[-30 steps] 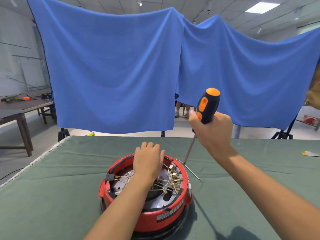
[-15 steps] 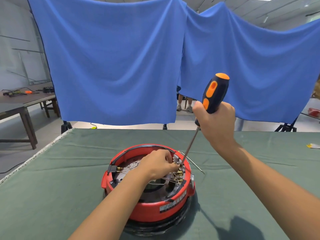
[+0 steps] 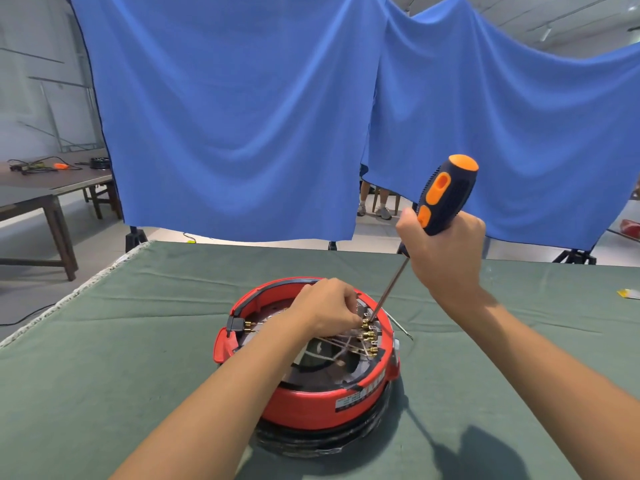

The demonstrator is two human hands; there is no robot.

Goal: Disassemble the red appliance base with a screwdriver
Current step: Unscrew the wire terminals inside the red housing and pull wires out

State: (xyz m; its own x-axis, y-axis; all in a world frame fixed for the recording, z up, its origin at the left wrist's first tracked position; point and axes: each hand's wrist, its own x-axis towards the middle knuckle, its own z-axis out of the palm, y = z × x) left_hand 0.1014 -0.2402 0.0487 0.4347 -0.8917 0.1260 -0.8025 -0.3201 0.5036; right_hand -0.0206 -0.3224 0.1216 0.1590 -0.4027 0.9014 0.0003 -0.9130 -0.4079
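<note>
The round red plastic appliance base [image 3: 313, 403] sits open side up on the green cloth-covered surface [image 3: 104, 358], resting on a darker black ring beneath it. Inside its rim lie a dark metal plate, thin pale wires [image 3: 341, 344] crossing the middle, and a row of small brass-coloured terminals [image 3: 369, 336] along the right inner edge; a black connector block [image 3: 236, 323] with brass pins sits at the left rim. The left hand [image 3: 327, 306] reaches into the base, its grip pinched narrow at the topmost terminals, though what the fingertips hold is too small to tell. Just beside that pinch, on its right, the tip of the orange-and-dark-blue-handled screwdriver [image 3: 441, 199] meets the terminal row, its steel shaft slanting up and to the right. The right hand [image 3: 446, 251] is wrapped in a full fist around the lower handle, well above the base, with the orange cap sticking out above the fist. A thin metal rod [image 3: 401, 329] lies on the cloth just right of the base. Beyond the surface hang large blue cloth drapes [image 3: 242, 116], and a brown wooden table [image 3: 52, 181] stands far left.
</note>
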